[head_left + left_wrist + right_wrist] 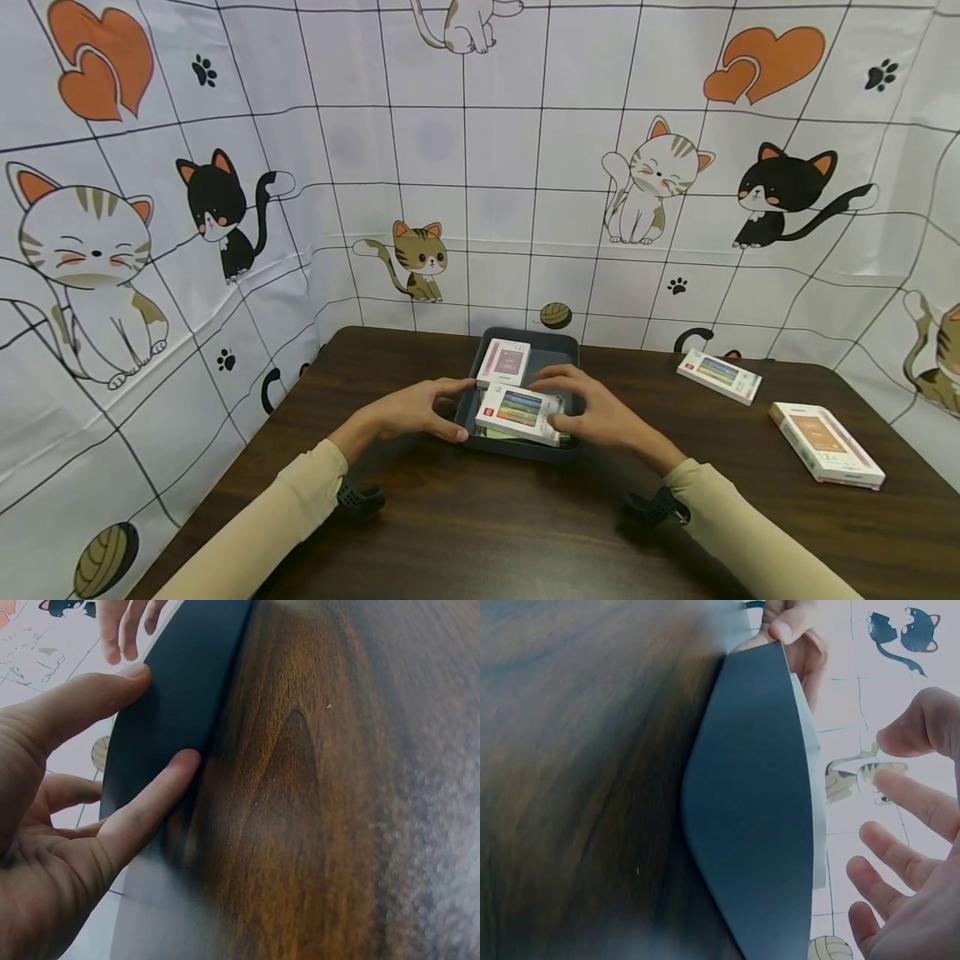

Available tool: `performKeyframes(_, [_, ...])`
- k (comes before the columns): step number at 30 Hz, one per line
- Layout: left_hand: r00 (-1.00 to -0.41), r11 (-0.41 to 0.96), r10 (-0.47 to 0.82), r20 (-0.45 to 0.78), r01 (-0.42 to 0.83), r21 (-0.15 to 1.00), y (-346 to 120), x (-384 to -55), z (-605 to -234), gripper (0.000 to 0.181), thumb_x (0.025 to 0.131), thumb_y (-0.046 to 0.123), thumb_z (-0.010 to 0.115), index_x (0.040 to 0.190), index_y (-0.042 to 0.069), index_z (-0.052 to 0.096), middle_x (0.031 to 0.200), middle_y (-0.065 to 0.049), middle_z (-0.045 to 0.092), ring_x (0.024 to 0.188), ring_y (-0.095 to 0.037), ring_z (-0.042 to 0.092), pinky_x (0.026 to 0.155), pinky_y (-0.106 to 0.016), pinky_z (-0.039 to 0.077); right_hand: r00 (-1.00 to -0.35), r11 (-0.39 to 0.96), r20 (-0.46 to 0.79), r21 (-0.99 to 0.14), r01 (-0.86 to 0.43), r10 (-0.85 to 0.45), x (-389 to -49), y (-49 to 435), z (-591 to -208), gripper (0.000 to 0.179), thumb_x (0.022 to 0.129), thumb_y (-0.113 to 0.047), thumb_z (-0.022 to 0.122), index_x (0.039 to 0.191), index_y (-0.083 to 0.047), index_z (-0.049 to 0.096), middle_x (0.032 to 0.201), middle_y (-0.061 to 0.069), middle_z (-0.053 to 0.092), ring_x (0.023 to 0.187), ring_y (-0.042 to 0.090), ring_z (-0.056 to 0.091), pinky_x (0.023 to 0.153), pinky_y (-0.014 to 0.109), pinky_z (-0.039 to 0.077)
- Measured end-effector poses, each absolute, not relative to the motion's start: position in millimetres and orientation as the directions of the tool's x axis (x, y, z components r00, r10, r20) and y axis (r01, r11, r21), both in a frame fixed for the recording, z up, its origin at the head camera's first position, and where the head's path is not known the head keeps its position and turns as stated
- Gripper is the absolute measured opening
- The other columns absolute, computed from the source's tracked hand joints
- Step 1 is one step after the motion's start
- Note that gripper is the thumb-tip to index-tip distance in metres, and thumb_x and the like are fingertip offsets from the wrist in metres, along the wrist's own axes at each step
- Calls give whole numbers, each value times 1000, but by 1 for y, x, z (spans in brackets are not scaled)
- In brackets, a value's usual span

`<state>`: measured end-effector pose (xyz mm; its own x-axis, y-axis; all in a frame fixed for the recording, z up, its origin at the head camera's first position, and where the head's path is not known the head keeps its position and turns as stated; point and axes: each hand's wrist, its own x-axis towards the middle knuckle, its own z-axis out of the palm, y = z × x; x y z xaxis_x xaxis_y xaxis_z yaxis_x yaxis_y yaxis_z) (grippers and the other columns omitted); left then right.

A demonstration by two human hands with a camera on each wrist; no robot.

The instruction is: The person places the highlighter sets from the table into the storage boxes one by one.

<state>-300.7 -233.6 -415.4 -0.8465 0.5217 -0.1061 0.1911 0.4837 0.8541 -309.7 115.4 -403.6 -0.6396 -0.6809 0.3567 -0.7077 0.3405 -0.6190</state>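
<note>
A dark grey tray (517, 451) stands on the table with flat boxes inside. A white box with a striped, coloured picture (517, 414) lies at its front, and a white box with a pink panel (504, 363) lies behind. My left hand (420, 410) is at the tray's left side; in the left wrist view its extended fingertips touch the outer wall (176, 697). Over the tray's right side is my right hand (600, 412), near the striped box. The right wrist view shows its fingers (900, 862) spread apart, with nothing between them.
To the right on the brown table (480, 533) lie another white box with coloured stripes (720, 377) and a thicker white box with an orange panel (828, 446). A white cat-print curtain (502, 225) rises behind the table and along its sides.
</note>
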Motion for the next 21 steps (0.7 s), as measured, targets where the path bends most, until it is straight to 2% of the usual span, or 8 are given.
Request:
performKeyframes(8, [-848,482,519,-104,190,855,-234,-303,-414,102,80,33,90,162,21,31,164,-10,24,143,-43,35,108,-58,37,-674,356,345,-646,-676,-654,-309,132,-399,40,95,-11,69,134,-19,67,145,5,50,135,30,43,101,66,36])
performKeyframes(15, [-849,477,517,-105,184,859,-233,-304,-414,101,80,32,90,162,20,32,164,-11,24,143,-43,34,109,-59,36,-696,384,351,-639,-667,-626,-310,146,-399,40,96,-12,70,135,-11,66,145,9,50,135,33,43,101,66,36])
performKeyframes(21, [-848,489,518,-114,185,852,-233,-302,-414,101,80,32,90,162,20,32,164,-11,23,143,-43,34,109,-58,36,-716,409,363,-630,-660,-596,-310,161,-403,40,95,-13,71,134,-16,66,144,9,51,133,32,44,100,66,38])
